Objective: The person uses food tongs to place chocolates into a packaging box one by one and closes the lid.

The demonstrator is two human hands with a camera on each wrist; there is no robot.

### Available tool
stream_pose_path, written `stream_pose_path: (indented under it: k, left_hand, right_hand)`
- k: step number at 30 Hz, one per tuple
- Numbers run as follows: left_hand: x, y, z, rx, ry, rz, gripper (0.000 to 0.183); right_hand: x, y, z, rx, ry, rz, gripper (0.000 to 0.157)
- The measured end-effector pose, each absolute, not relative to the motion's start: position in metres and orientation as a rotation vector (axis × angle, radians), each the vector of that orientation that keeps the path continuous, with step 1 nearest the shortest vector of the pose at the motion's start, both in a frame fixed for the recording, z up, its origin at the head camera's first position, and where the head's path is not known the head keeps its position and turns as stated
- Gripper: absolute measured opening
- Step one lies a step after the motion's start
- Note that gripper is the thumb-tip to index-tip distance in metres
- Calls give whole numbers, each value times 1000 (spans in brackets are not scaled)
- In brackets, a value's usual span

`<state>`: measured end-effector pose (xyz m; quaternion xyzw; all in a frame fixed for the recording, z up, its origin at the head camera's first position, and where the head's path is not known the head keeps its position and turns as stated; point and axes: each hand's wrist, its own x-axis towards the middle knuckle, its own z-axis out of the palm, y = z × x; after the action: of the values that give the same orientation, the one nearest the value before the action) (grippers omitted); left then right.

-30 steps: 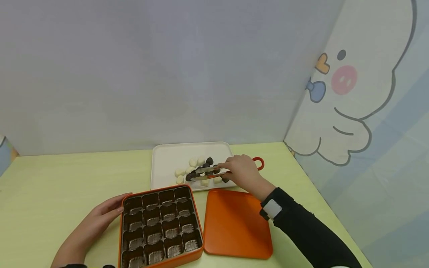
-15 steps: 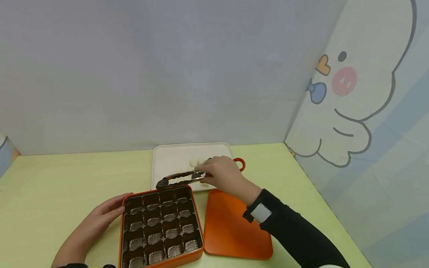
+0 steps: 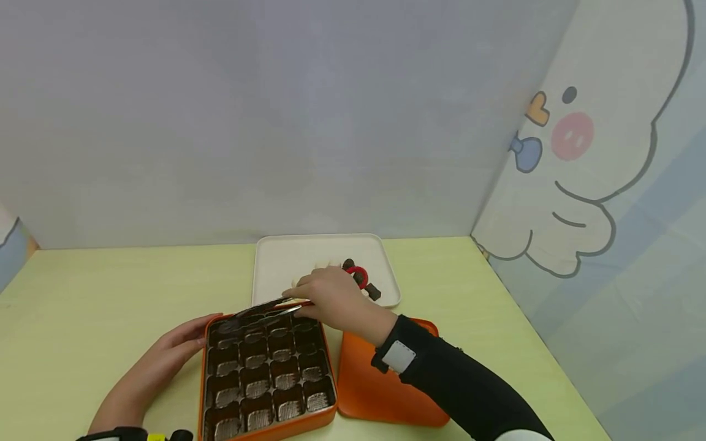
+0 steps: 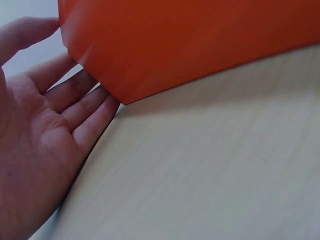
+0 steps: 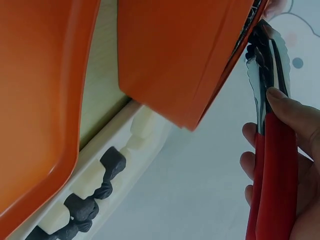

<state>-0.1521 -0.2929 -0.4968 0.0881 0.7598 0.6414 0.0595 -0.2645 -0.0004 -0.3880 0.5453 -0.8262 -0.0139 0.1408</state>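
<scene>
My left hand (image 3: 162, 361) lies at the far left corner of an orange square box (image 3: 317, 421), with nearly straight fingers (image 4: 82, 105) against its wall in the left wrist view. A dark insert with several square compartments fills the box. My right hand (image 3: 339, 303) grips metal tongs with red handles (image 5: 275, 175), thumb on top and fingers curled around. The scalloped tips of the tongs reach down over the far left compartment. Against the dark insert, I cannot tell whether a piece sits between them.
Behind the box lies a white tray (image 3: 276, 257) with several dark pieces (image 3: 373, 291) and white pieces (image 5: 52, 217), partly hidden by my right hand. An orange lid (image 3: 386, 386) rests right of the box, under my right forearm. A wall stands behind the table (image 3: 138, 282).
My right hand has carried the tongs left and toward me, from the tray to over the box. A dark piece showed at their tips half a second ago. My left hand stayed put.
</scene>
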Motion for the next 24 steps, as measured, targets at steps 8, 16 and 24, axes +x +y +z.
stream_pose_path:
  k: [8, 16, 24]
  left_hand:
    - [-152, -293, -495, 262, 2305, 1928, 42]
    - [-154, -291, -492, 286, 2333, 1900, 45]
    - [-154, -293, -495, 321, 2352, 1905, 46]
  right_hand:
    - [-261, -12, -390, 1571, -2352, -148, 39]
    - [-266, -8, -391, 1547, -2397, -139, 40]
    - [-288, 32, -386, 1371, -2517, 79, 39]
